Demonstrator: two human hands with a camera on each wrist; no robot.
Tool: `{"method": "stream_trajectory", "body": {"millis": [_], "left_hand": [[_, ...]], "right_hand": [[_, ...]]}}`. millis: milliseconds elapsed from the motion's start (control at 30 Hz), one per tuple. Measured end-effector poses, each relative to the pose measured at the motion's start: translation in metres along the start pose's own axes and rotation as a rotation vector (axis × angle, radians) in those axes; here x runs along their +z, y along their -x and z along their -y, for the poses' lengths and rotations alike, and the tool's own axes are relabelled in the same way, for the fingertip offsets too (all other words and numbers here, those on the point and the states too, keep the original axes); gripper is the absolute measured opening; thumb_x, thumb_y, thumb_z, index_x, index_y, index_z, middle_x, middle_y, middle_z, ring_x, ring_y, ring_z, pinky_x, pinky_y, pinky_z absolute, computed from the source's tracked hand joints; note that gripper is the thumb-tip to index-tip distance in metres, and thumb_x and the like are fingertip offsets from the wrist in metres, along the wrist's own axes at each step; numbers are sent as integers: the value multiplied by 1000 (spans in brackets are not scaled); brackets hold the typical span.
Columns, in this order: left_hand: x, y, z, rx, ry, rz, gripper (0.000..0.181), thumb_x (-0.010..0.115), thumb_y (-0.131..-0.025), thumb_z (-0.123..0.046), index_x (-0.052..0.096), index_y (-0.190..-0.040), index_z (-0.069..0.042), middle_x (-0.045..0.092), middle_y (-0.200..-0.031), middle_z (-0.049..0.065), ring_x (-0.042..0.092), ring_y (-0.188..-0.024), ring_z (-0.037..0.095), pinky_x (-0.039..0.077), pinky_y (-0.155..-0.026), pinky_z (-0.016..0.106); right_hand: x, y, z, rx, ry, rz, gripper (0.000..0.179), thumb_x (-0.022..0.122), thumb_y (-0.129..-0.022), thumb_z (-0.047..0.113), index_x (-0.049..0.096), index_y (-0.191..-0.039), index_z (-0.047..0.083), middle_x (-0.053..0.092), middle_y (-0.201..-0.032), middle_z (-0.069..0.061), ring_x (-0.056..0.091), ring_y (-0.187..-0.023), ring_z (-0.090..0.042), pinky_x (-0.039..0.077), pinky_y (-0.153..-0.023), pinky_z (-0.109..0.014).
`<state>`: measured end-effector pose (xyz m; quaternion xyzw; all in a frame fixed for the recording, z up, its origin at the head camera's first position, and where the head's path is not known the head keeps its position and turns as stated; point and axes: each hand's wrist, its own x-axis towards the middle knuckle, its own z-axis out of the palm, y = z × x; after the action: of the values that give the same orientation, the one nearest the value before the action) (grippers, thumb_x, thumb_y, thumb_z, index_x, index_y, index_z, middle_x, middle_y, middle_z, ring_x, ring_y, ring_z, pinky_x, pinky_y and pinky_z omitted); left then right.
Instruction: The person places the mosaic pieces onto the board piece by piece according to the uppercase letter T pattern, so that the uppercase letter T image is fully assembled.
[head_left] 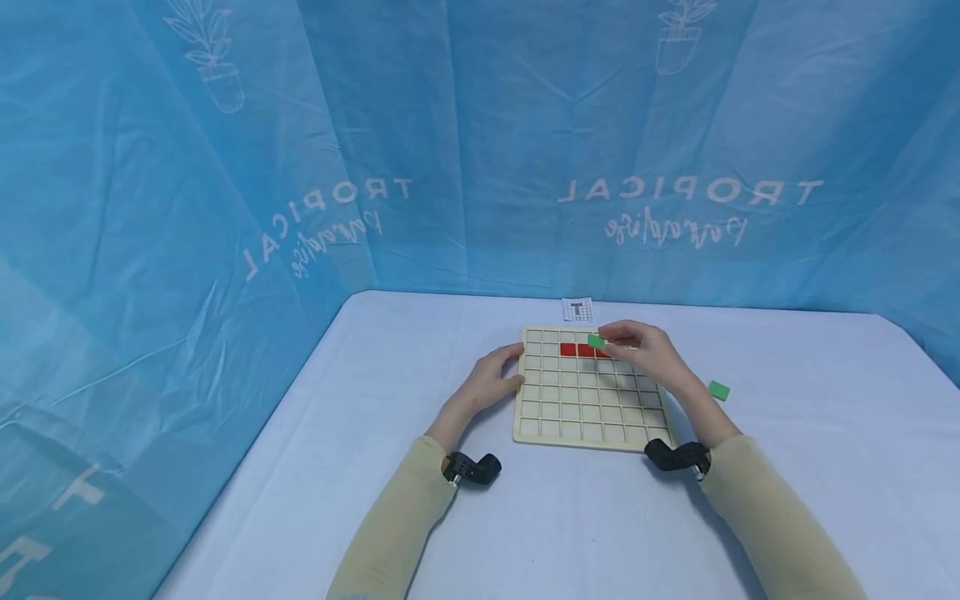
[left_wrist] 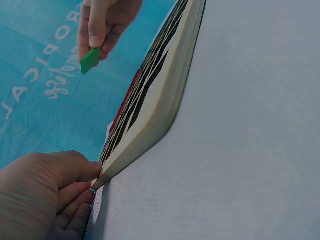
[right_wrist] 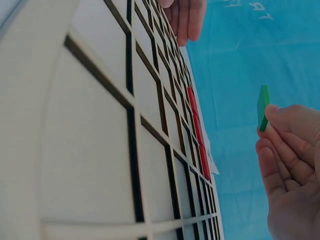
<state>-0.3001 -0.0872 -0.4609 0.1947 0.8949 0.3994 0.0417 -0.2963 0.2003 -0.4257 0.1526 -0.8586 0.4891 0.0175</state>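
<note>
My right hand pinches a green square tile between thumb and fingertips, above the far part of a pale wooden grid board. In the right wrist view the green tile is held up apart from the board, tilted on edge. Red tiles sit side by side in a row of cells near the board's far side. At the left edge, my left hand grips the board, its thumb on the rim and the other fingers lower at the side.
Another green tile lies on the white tablecloth, right of the board beside my right forearm. A small printed card with a coloured grid pattern lies behind the board. Blue printed curtains hang behind and to the left.
</note>
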Motion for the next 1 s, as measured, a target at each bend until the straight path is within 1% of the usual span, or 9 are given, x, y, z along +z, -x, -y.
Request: {"method": "stream_trajectory", "body": {"millis": [167, 300, 467, 600, 800, 1000], "left_hand": [[0, 1, -1, 4, 3, 2, 59, 61, -90, -12, 38, -144, -5, 42, -144, 8, 32, -135, 21, 28, -111, 32], [-1, 1, -1, 6, 2, -1, 59, 62, -90, -12, 38, -143, -5, 42, -144, 8, 33, -135, 21, 28, -111, 32], [-1, 1, -1, 1, 5, -1, 58, 61, -90, -11, 38, -143, -5, 42, -144, 8, 33, -135, 21, 28, -111, 32], [-1, 1, -1, -6, -1, 0, 58, 61, -90, -11, 38, -143, -5, 43, -143, 8, 33, -135, 21, 28, -111, 31], [-1, 1, -2, 0, -7, -2, 58, 61, -90, -11, 38, -143, -5, 43, -143, 9, 34, -135, 21, 29, -111, 31], [-1, 1, -1, -1, -5, 1, 59, 62, -90, -11, 38, -143, -5, 43, -143, 8, 33, -135, 20, 28, -111, 30]], "right_hand": [[3, -2, -1, -5, -1, 9, 34, 64, -92, 17, 60, -122, 0, 62, -117, -14, 59, -102, -25, 52, -86, -37], [4, -4, 0, -10, 6, 9, 35, 63, -92, 16, 59, -122, -2, 61, -117, -16, 59, -104, -27, 52, -85, -39], [5, -6, 2, -7, 19, 13, 35, 63, -92, 17, 59, -122, -1, 61, -117, -15, 58, -104, -28, 52, -86, -41], [5, -6, -1, 3, 14, 23, 35, 64, -92, 16, 59, -122, -1, 62, -117, -15, 59, -104, -27, 52, -87, -41], [6, -7, -6, 24, 4, 38, 35, 65, -91, 15, 60, -122, 1, 62, -116, -12, 59, -103, -25, 52, -87, -43], [8, -6, -9, -5, 44, 58, 33, 64, -90, 10, 60, -122, -1, 62, -116, -17, 59, -101, -27, 50, -87, -44]]}}
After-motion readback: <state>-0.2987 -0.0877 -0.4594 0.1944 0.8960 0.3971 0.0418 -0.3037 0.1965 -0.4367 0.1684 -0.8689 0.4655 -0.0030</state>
